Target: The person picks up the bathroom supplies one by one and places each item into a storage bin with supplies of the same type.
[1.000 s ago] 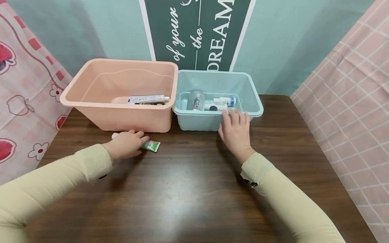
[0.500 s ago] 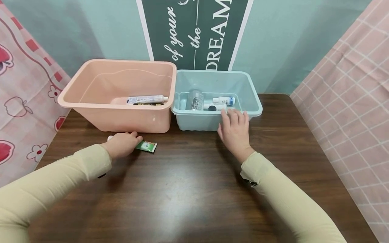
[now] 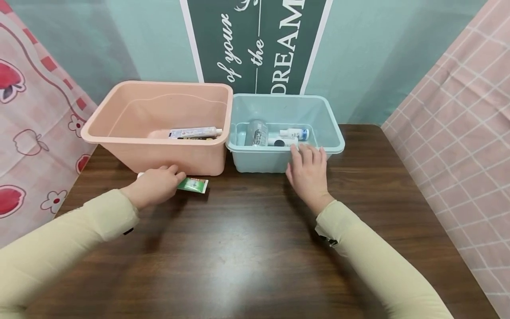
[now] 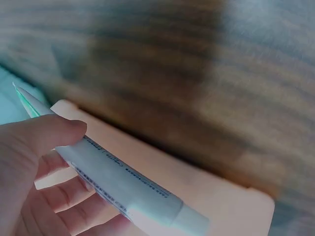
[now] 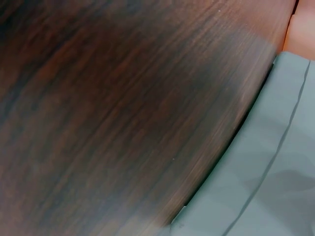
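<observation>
My left hand (image 3: pixel 154 185) grips a green and white toothpaste tube (image 3: pixel 193 184) in front of the peach bin (image 3: pixel 167 156). Close up in the left wrist view, the thumb lies over the white tube (image 4: pixel 123 179) and the fingers curl beneath it. Its white cap (image 4: pixel 191 220) points away from the hand, and small print runs along the side. My right hand (image 3: pixel 308 175) rests at the front rim of the blue bin (image 3: pixel 263 161), fingertips on the edge. The right wrist view shows the bin's outer wall (image 5: pixel 261 162) but no hand.
A white tube (image 3: pixel 194 132) and a dark item (image 3: pixel 197 138) lie inside the peach bin. A clear bottle (image 3: pixel 258 132) and small white bottles (image 3: pixel 295 134) lie in the blue bin beside it. Both bins stand at the back of the dark wooden table (image 3: pixel 247 248).
My left hand has tightened around the tube and lifted it slightly off the table, moving a little left and toward the peach bin. The right hand has stayed at the blue bin's rim.
</observation>
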`<control>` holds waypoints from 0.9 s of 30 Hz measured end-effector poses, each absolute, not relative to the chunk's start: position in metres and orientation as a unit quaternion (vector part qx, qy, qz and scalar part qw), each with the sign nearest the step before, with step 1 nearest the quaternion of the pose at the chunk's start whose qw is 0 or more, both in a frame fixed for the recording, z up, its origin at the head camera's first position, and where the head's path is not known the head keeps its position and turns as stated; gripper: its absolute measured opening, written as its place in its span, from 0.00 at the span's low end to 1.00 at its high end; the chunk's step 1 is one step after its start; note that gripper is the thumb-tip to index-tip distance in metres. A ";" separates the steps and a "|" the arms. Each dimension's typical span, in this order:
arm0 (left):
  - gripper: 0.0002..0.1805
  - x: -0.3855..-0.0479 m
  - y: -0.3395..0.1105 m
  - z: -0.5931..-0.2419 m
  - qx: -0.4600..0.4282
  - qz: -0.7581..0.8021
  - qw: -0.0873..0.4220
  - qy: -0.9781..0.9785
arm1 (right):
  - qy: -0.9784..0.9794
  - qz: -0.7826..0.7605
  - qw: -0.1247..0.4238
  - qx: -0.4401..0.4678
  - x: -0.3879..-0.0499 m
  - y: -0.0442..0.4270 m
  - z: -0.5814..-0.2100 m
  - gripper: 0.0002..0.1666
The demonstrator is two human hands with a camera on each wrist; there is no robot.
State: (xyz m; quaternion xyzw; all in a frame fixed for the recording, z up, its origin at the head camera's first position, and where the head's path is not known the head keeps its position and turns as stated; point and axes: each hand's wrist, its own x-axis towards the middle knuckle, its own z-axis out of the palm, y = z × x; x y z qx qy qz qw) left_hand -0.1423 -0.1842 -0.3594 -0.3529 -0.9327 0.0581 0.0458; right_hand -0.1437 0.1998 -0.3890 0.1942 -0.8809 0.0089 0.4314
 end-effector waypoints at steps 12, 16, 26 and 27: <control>0.11 -0.136 -0.190 -0.332 -0.371 0.051 0.126 -0.919 | -0.884 0.006 0.424 0.195 -0.145 0.201 -0.388 0.29; 0.13 -0.131 -0.192 -0.321 -0.379 0.043 0.152 -0.912 | -0.883 0.009 0.426 0.196 -0.145 0.199 -0.390 0.29; 0.11 -0.123 -0.194 -0.296 -0.406 0.024 0.220 -0.887 | -0.880 0.017 0.432 0.197 -0.145 0.201 -0.390 0.29; 0.11 -0.123 -0.194 -0.294 -0.407 0.025 0.223 -0.886 | -0.881 0.017 0.430 0.197 -0.145 0.201 -0.390 0.29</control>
